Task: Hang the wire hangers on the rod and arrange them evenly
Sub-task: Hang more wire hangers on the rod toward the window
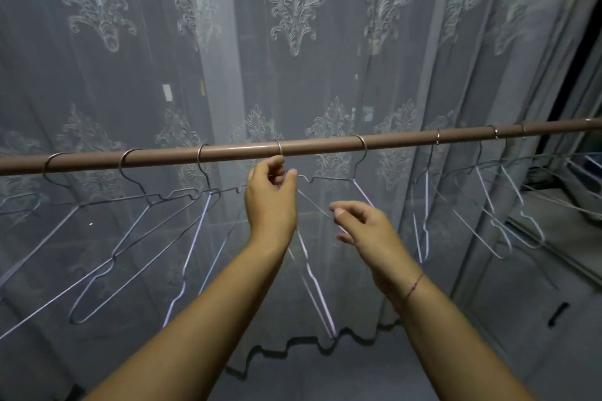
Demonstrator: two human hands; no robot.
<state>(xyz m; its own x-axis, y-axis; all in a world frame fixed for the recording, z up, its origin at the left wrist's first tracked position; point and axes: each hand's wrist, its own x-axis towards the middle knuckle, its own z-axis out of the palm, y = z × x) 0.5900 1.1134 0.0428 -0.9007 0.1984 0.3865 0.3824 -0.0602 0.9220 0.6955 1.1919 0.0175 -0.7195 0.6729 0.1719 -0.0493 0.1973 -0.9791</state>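
My left hand (271, 202) is up just under the brown rod (319, 146), fingers curled and thumb pinched toward them around the neck of the middle hanger (312, 270), right below where its hook loops over the rod. My right hand (365, 225) sits lower and a little nearer to me, thumb and forefinger closed on that hanger's sloping wire shoulder, the other fingers loosely bent. The rod runs across the scene from left to right, rising slightly toward the right. Three more hooks hang on it to the left, their wire frames swung out at angles and overlapping; one hook hangs just to the right of my hands, and further hangers sit farther right. A patterned sheer curtain (293, 58) hangs behind everything.
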